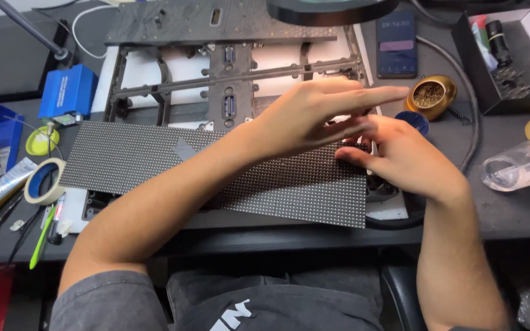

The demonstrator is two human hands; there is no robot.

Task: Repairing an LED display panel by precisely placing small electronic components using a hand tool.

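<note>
A dark LED matrix panel (154, 162) lies flat across the bench in front of me, dotted with fine rows of pixels. My left hand (314, 113) reaches across above its right end, fingers stretched out and apart, holding nothing. Under it, my right hand (400, 153) rests on the panel's right edge, with fingertips pressing at the top right corner. A small grey piece of tape (184, 149) sits on the panel's surface. Behind the panel lies a black plastic frame (228, 73) with cross ribs and connectors.
A roll of tape (44, 181), a tube and pens lie at left, near a blue box (69, 92). A phone (396, 44), a brass tip-cleaner tin (430, 95), a black tray (504, 55) and a clear bottle (522, 165) are at right. A lamp head (329, 9) hangs above.
</note>
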